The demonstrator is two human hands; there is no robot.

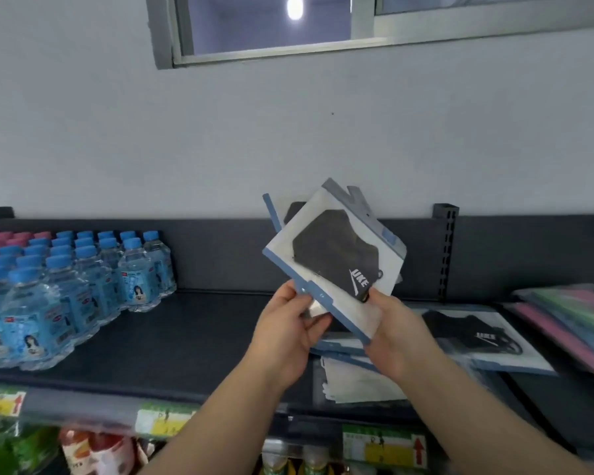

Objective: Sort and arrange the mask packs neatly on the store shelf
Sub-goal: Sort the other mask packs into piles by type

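Above the dark shelf (192,341) I hold up a small stack of black mask packs (336,255) in clear sleeves with blue edges, tilted, the front one showing a white logo. My left hand (288,334) pinches the stack's lower left corner. My right hand (398,334) grips its lower right edge. Under my hands more black mask packs (477,334) lie flat on the shelf. A white mask pack (360,382) lies near the shelf's front edge.
Several blue-capped water bottles (66,286) fill the shelf's left part. Coloured packs (570,317) in pink, green and blue are stacked at the right. Price tags (384,447) line the shelf's front rail, with drinks on the shelf below. A grey wall and a window rise behind.
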